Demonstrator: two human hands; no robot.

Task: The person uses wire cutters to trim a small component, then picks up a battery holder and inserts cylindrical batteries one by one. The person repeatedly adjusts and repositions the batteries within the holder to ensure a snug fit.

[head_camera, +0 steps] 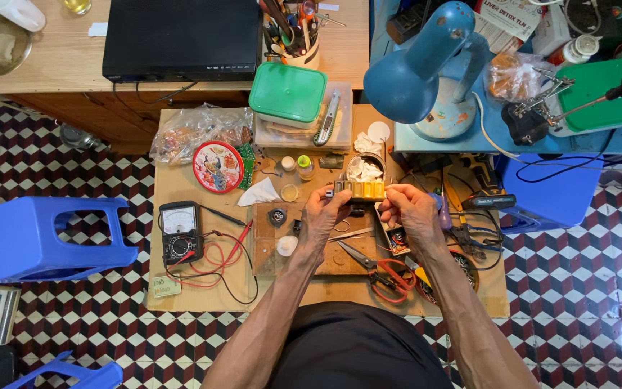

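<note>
I hold a small yellow block part [363,189] level between my two grips, above the counter's middle, toward twelve o'clock.

Yellow part [363,189] between hands (both gripping)

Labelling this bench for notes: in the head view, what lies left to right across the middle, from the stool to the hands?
Blue stool → multimeter → round red tin → left hand → yellow part, held by both hands → right hand.
</note>
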